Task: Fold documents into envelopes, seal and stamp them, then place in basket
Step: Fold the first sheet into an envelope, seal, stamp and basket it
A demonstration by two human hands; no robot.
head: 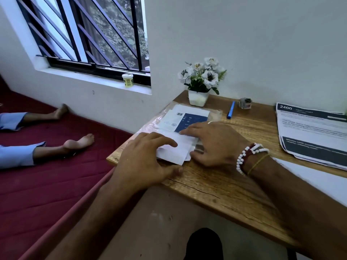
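Flat-fingered, grasping nothing, left hand (146, 158) and right hand (214, 143) press the folded document (174, 151) beneath them to the table (206, 186); light, limp, slippery, it likely wants pinching at the edge between them.

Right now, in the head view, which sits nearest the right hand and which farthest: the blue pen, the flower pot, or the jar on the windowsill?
From the right hand:
1. Blue pen, just beyond it on the desk.
2. Flower pot, at the desk's back corner.
3. Jar, far left on the windowsill.
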